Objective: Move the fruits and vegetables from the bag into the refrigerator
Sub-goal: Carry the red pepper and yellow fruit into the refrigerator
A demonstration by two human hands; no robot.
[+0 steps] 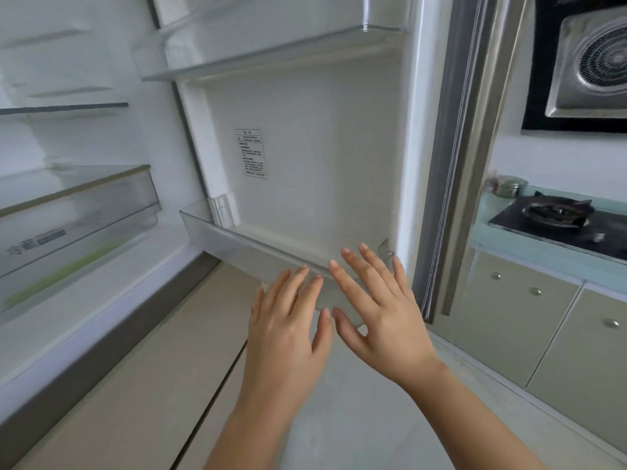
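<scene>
The left hand point(288, 320) and right hand point(376, 310) are both spread flat with straight fingers, holding nothing. They lie side by side, thumbs nearly meeting, at the front of the clear lower door bin point(234, 237) of the open refrigerator point(84, 140). A long green vegetable point(64, 273), blurred, lies in the crisper drawer point(101, 201) at left.

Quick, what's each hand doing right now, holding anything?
Left hand: open, fingers straight, holding nothing.
Right hand: open, fingers straight, holding nothing.
</scene>
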